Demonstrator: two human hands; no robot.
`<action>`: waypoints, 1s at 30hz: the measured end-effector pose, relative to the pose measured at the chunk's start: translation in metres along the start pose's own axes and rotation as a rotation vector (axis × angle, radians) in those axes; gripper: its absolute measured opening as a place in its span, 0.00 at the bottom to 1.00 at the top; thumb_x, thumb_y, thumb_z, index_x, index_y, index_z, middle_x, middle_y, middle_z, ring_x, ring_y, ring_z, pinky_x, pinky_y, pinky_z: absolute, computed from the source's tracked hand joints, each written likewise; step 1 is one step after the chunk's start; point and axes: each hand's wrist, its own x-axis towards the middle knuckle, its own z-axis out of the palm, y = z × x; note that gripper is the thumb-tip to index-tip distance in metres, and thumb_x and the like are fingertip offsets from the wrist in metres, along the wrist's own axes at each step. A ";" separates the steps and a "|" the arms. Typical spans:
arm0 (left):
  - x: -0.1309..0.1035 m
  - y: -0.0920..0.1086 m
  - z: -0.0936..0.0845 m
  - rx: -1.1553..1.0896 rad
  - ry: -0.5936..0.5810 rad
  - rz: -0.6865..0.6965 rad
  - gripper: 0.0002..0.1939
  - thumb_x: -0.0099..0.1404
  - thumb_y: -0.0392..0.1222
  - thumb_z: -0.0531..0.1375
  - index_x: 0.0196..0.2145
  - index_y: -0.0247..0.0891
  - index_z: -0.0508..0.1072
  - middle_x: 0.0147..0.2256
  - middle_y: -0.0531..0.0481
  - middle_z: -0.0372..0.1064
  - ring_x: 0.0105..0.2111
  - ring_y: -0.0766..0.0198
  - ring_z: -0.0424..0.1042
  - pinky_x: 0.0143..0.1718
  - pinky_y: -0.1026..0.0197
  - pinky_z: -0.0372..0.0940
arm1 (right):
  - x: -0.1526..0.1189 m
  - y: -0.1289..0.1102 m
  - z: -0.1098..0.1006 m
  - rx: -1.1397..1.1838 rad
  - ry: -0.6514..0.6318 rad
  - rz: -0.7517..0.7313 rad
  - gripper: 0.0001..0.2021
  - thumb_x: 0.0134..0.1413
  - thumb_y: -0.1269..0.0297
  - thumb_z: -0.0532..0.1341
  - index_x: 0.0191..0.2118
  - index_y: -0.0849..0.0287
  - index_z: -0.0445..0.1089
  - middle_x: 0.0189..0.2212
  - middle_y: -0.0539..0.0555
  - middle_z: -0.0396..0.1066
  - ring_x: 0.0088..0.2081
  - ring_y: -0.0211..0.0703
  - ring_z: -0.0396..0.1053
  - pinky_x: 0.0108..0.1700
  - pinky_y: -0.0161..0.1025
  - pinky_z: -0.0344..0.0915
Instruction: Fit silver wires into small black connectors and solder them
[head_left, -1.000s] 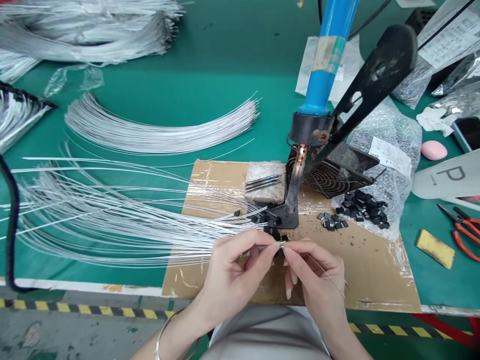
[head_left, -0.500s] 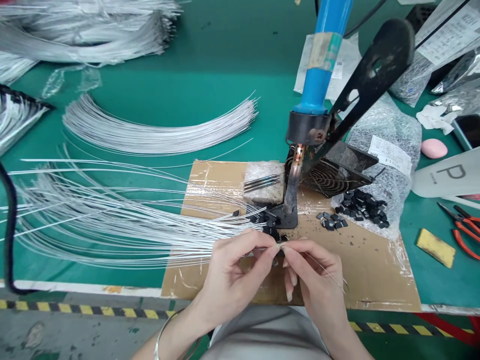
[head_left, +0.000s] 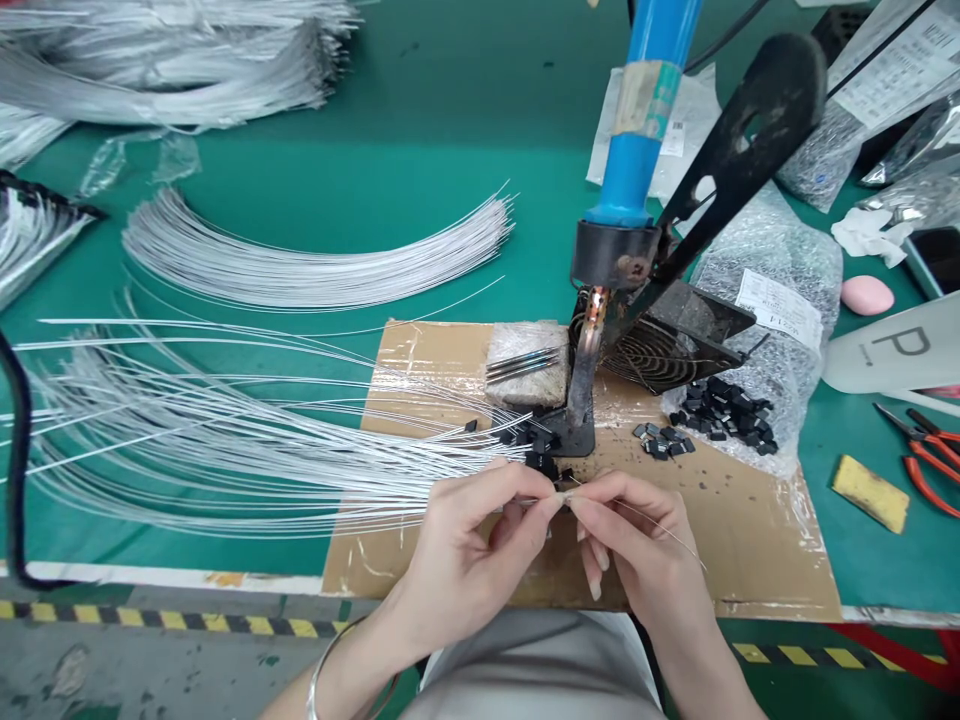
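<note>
My left hand [head_left: 476,545] is closed in a pinch above the cardboard, thumb and forefinger on the end of a white wire. My right hand [head_left: 637,540] meets it fingertip to fingertip, pinching a thin wire [head_left: 664,530] that trails rightward over the fingers. The tiny spot between the fingertips is mostly hidden. Many white wires [head_left: 285,465] fan out to the left, their right ends by black connectors [head_left: 544,462] just behind my hands. Over these leans a soldering iron [head_left: 630,170] with a blue handle, tip down in a black metal stand [head_left: 739,140].
A cardboard sheet [head_left: 750,560] covers the table's front. Behind it are a wire bundle [head_left: 322,270], a pad [head_left: 525,385] with metal rods and a black fan [head_left: 660,345]. Loose black connectors [head_left: 724,415], a yellow sponge [head_left: 870,493] and orange-handled pliers [head_left: 934,465] lie right.
My right hand has shifted slightly right and turned a little, its fingertips still close to my left hand's. The thin wire over it has moved along. My left hand stays nearly in place.
</note>
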 end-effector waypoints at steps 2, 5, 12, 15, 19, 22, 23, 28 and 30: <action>0.000 0.000 0.000 -0.021 0.002 -0.012 0.09 0.73 0.31 0.62 0.34 0.38 0.77 0.24 0.56 0.70 0.22 0.70 0.63 0.23 0.66 0.58 | 0.000 -0.001 0.000 -0.016 0.001 0.007 0.11 0.52 0.53 0.79 0.31 0.54 0.86 0.22 0.47 0.74 0.17 0.30 0.66 0.19 0.28 0.64; -0.001 -0.001 0.002 -0.046 0.016 -0.026 0.08 0.73 0.32 0.62 0.35 0.39 0.77 0.25 0.55 0.71 0.22 0.70 0.64 0.23 0.66 0.59 | 0.000 0.001 0.000 -0.010 0.012 0.009 0.11 0.52 0.52 0.79 0.32 0.54 0.86 0.21 0.47 0.74 0.16 0.30 0.66 0.19 0.27 0.64; -0.005 -0.004 0.007 -0.025 0.053 -0.012 0.08 0.74 0.31 0.62 0.36 0.40 0.77 0.26 0.55 0.71 0.23 0.70 0.65 0.25 0.66 0.60 | -0.003 0.006 0.004 0.026 0.056 -0.029 0.11 0.52 0.53 0.79 0.32 0.55 0.86 0.21 0.47 0.73 0.16 0.30 0.66 0.18 0.28 0.65; -0.005 -0.004 0.008 -0.004 0.057 0.017 0.08 0.74 0.31 0.61 0.37 0.40 0.77 0.27 0.55 0.72 0.24 0.69 0.66 0.26 0.66 0.61 | -0.002 0.006 0.005 0.014 0.060 -0.041 0.11 0.53 0.53 0.79 0.33 0.55 0.86 0.22 0.48 0.73 0.16 0.30 0.65 0.18 0.29 0.65; -0.006 -0.004 0.008 0.027 0.068 0.047 0.08 0.74 0.30 0.62 0.37 0.40 0.76 0.26 0.55 0.72 0.24 0.69 0.66 0.26 0.65 0.62 | -0.003 0.007 0.005 0.027 0.061 -0.043 0.11 0.53 0.52 0.79 0.33 0.54 0.86 0.21 0.47 0.73 0.16 0.30 0.64 0.18 0.28 0.64; -0.006 -0.004 0.009 0.050 0.069 0.054 0.08 0.73 0.29 0.62 0.37 0.40 0.76 0.26 0.55 0.73 0.24 0.69 0.67 0.26 0.65 0.62 | -0.003 0.007 0.005 0.042 0.057 -0.038 0.11 0.52 0.53 0.79 0.32 0.53 0.86 0.22 0.47 0.73 0.16 0.29 0.64 0.18 0.28 0.64; -0.006 -0.004 0.009 0.054 0.069 0.058 0.08 0.73 0.29 0.62 0.37 0.40 0.76 0.26 0.55 0.73 0.24 0.69 0.67 0.26 0.65 0.61 | -0.002 0.007 0.005 0.041 0.056 -0.035 0.10 0.52 0.53 0.79 0.31 0.53 0.86 0.22 0.47 0.73 0.16 0.29 0.64 0.18 0.28 0.64; -0.004 -0.004 0.006 0.062 0.047 0.067 0.08 0.73 0.31 0.62 0.36 0.40 0.77 0.23 0.56 0.71 0.22 0.69 0.63 0.24 0.66 0.59 | 0.000 0.002 0.000 0.018 0.027 0.005 0.11 0.51 0.54 0.79 0.30 0.55 0.85 0.21 0.47 0.73 0.16 0.29 0.64 0.18 0.27 0.63; -0.003 -0.003 0.005 0.057 0.023 0.055 0.08 0.73 0.31 0.62 0.35 0.40 0.77 0.23 0.56 0.70 0.21 0.70 0.61 0.23 0.66 0.57 | 0.001 -0.002 -0.002 0.007 0.002 0.035 0.12 0.51 0.53 0.79 0.29 0.56 0.85 0.21 0.47 0.73 0.16 0.29 0.65 0.18 0.28 0.63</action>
